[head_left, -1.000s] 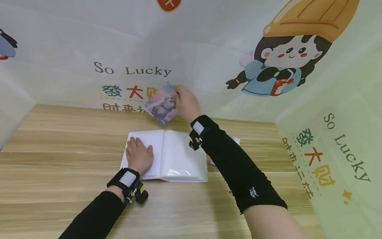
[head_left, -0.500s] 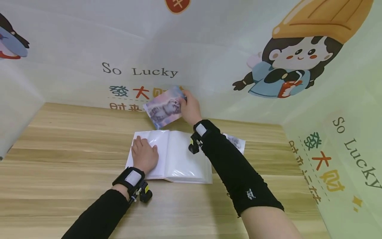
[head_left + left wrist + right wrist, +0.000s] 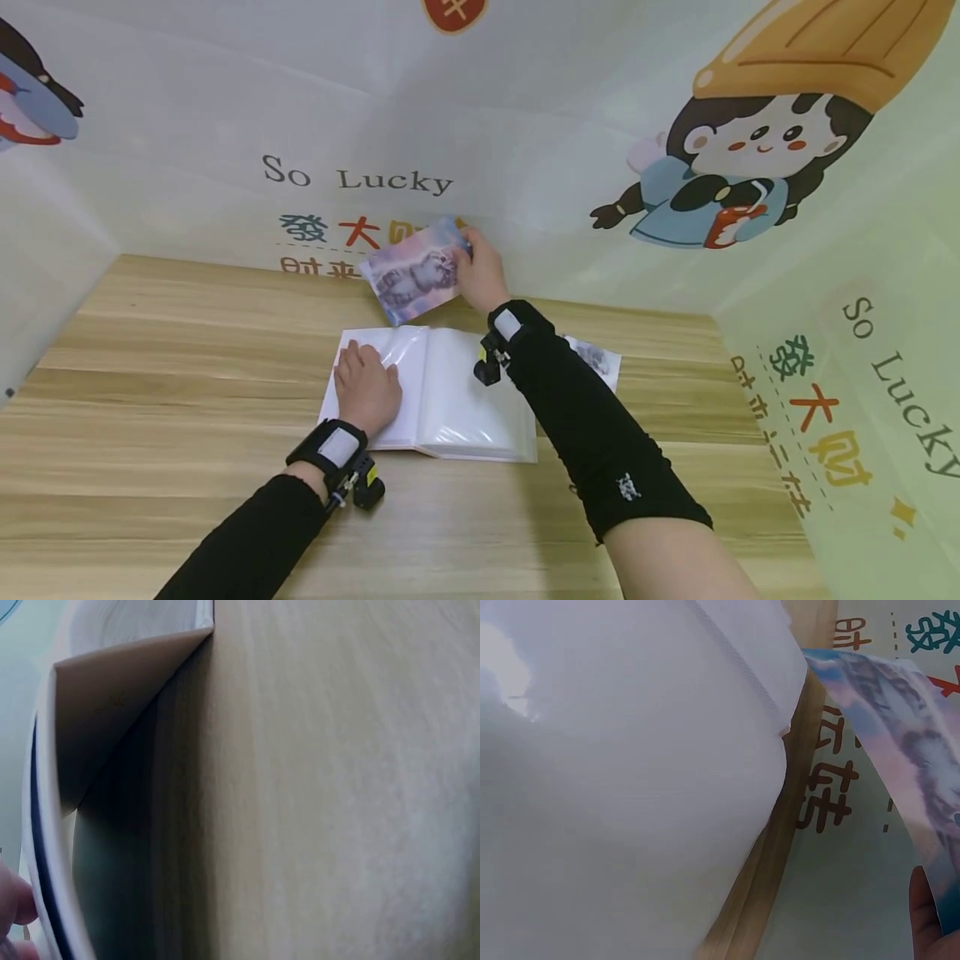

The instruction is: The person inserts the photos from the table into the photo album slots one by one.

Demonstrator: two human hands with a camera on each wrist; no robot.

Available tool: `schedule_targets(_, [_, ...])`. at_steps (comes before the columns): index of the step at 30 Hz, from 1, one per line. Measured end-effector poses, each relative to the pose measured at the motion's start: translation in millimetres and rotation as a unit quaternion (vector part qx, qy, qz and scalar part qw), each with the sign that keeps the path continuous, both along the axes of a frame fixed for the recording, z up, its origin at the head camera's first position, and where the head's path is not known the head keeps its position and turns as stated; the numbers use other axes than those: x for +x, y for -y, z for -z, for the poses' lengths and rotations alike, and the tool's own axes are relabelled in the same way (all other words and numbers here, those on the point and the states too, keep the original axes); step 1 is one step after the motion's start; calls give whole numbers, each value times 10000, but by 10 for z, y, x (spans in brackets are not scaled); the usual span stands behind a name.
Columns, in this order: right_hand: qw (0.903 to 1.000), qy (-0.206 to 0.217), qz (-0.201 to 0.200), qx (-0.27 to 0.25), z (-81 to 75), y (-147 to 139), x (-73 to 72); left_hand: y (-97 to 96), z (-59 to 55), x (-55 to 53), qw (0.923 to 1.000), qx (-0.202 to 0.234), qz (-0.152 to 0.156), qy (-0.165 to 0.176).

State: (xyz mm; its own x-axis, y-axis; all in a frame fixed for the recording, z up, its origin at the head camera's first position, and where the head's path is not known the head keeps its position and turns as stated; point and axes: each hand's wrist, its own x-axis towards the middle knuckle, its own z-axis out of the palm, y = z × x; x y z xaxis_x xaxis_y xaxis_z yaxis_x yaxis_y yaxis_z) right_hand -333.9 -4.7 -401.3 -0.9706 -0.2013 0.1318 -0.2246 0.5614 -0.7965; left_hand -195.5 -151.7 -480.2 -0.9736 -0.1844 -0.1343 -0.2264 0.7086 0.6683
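Note:
An open photo album (image 3: 476,400) with white pages and clear glossy sleeves lies on the wooden table. On its left page rests my left hand (image 3: 369,390), fingers extended. The left wrist view catches the album's edge (image 3: 120,705) standing off the wood, with fingertips (image 3: 13,904) at the lower left. Beyond the album, my right hand (image 3: 483,271) pinches a photo (image 3: 416,273) of a grey kitten on a pink and blue ground by its right end. The photo (image 3: 919,742) hangs tilted above the album's far edge in the right wrist view.
A second photo (image 3: 597,360) lies right of the album, partly hidden by my right sleeve (image 3: 600,425). A printed white sheet (image 3: 517,150) stands as a wall behind the table (image 3: 187,367) and along both sides.
The kitten photo has turned to face the head camera more fully and come slightly lower and left against the wall print. My left hand stays on the page; the head view has shifted a little.

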Motion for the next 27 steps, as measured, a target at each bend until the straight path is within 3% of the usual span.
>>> schedule_targets(10, [9999,-75,58,78,-4,-11,23,74,68,-79,9925,473,-824,-770])
schedule_targets(16, [9999,14,96,42,7,-12,18,162,-35,-151,9823,1286,-1303,-405])
schedule_targets(19, [9998,109,149,-109,25,-9,6,227,-65,-183,9778,1561,-1387,-195])
schedule_targets(27, [9991,122,282,-305,78,-1,-20,258,-69,-181,9773,1452,-1414,-614])
